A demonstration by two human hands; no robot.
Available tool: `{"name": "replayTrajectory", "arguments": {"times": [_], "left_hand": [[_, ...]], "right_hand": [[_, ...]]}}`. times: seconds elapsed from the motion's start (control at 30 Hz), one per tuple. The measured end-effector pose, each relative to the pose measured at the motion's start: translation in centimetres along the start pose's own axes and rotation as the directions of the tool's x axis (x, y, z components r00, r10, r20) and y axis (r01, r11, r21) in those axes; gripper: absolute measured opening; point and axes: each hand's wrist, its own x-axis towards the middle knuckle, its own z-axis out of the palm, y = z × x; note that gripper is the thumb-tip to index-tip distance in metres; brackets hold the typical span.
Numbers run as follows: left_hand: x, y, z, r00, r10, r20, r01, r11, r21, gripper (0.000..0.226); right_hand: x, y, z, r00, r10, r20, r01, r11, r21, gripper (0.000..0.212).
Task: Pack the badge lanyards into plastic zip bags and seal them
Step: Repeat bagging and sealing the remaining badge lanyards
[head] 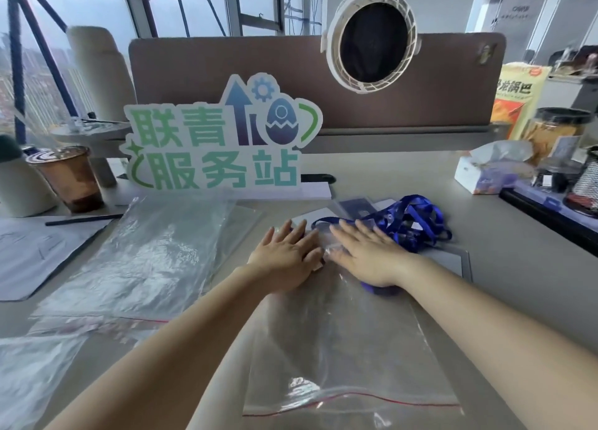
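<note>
Head view checked. Found zip bag (339,348) lying flat on surface (388,170) directly ahead, long axis running from near edge away toward the far divider, red zip strip (356,397) across the near end, mouth pointing back at the wearer, closed end pointing away. Noted left hand (284,255) and right hand (365,251) side by side on the far end of the bag, palms down, fingers straight and slightly spread, pressing the plastic flat, gripping nothing. Observed a blue lanyard piece (377,289) showing under the heel of the right hand; cannot tell whether inside the bag or under it. Recorded tangled pile of blue lanyards (417,219) just beyond the right fingertips, touching the bag's far edge, with clear badge holders (352,208) beside it. Logged stack of spare bags (145,258) to the left, same lengthwise orientation, red strips at the near end. Also present: green-lettered sign (220,145) standing upright behind, brown cup (68,177) far left, tissue box (488,170) far right.
</note>
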Motion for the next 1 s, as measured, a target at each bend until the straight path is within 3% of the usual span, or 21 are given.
{"name": "replayTrajectory", "arguments": {"times": [0.17,0.33,0.43,0.53,0.6,0.73,0.83,0.9,1.0], "left_hand": [[0.1,-0.1,0.3,0.999,-0.005,0.042,0.005,1.0,-0.002,0.057],[-3.1,0.4,-1.4,0.986,0.086,-0.142,-0.098,0.992,-0.082,0.055],[-7.7,1.5,-1.3,0.981,0.185,-0.066,-0.194,0.963,-0.19,0.054],[-11.0,2.6,0.6,0.971,0.228,0.067,-0.225,0.973,-0.046,0.055],[-11.6,2.8,1.3,0.977,0.208,0.034,-0.208,0.978,-0.007,0.056],[-13.4,3.1,0.6,0.962,0.222,-0.162,-0.239,0.966,-0.097,0.059],[-15.5,4.0,1.5,0.961,0.276,-0.018,-0.276,0.96,-0.037,0.052],[-16.3,4.2,1.9,0.968,0.249,-0.044,-0.251,0.967,-0.048,0.054],[-17.8,4.3,1.5,0.946,0.192,-0.262,-0.244,0.952,-0.184,0.058]], "right_hand": [[0.0,-0.1,0.9,1.0,-0.002,0.009,0.002,1.0,0.0,0.061],[-3.0,-0.6,-1.0,0.983,-0.075,-0.169,0.102,0.982,0.157,0.054],[-7.2,-1.4,0.4,0.986,-0.13,-0.103,0.149,0.968,0.201,0.054],[-10.2,-2.2,2.9,0.989,-0.143,0.032,0.141,0.987,0.079,0.057],[-11.0,-2.4,3.3,0.991,-0.131,0.011,0.131,0.991,0.016,0.057],[-13.5,-2.7,2.5,0.984,-0.152,-0.096,0.161,0.983,0.092,0.054],[-15.6,-2.8,4.2,0.984,-0.177,0.003,0.177,0.984,0.002,0.053],[-16.1,-2.7,4.8,0.985,-0.161,-0.056,0.162,0.987,0.019,0.051],[-17.3,-3.2,4.7,0.945,-0.171,-0.28,0.226,0.958,0.179,0.046]]}}
